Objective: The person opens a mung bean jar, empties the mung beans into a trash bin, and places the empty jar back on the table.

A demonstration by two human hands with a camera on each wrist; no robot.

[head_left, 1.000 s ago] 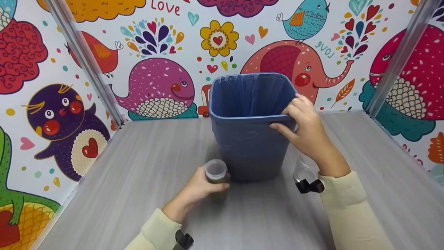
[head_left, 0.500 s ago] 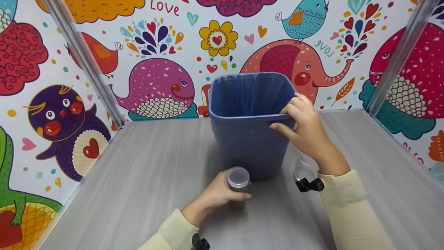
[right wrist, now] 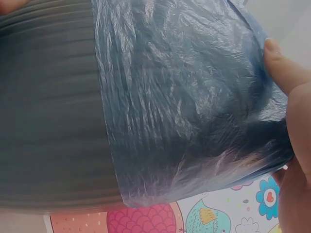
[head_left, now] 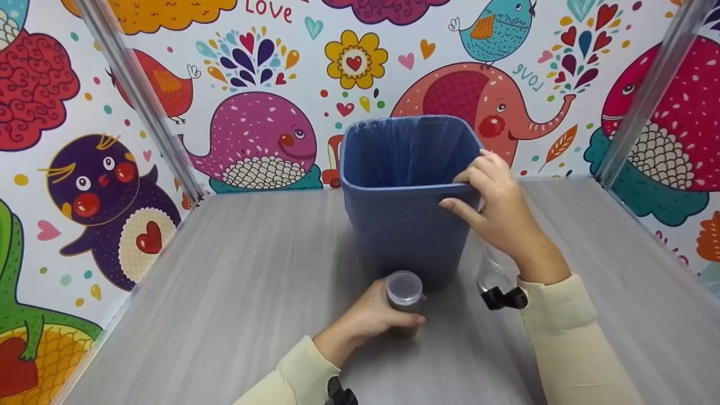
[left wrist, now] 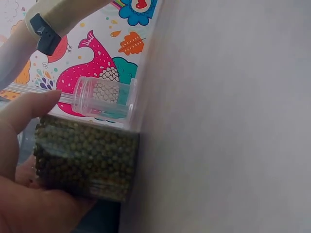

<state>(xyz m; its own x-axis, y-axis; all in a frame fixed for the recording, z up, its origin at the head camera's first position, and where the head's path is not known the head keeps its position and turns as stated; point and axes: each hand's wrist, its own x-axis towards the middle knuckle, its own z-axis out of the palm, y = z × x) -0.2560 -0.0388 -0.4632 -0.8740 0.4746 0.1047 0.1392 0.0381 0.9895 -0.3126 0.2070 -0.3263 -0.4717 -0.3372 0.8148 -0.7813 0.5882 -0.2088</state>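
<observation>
My left hand (head_left: 365, 312) grips a clear jar (head_left: 405, 288) in front of the bin. In the left wrist view the jar is filled with small round green beans (left wrist: 87, 158), and its base is at or very near the tabletop. A blue trash bin (head_left: 402, 236) stands upright, lined with a thin clear plastic bag (right wrist: 184, 87) folded over its rim. My right hand (head_left: 498, 208) holds the bin's right front rim corner, thumb outside and fingers over the edge.
A clear, bottle-like container (head_left: 495, 273) stands right of the bin, partly hidden by my right wrist. The grey tabletop (head_left: 253, 242) is bounded by walls (head_left: 242, 73) printed with cartoon animals. Metal posts (head_left: 140, 107) mark the corners.
My left hand has moved rightward with the jar, from the bin's left front to before its middle. The right hand stays on the rim.
</observation>
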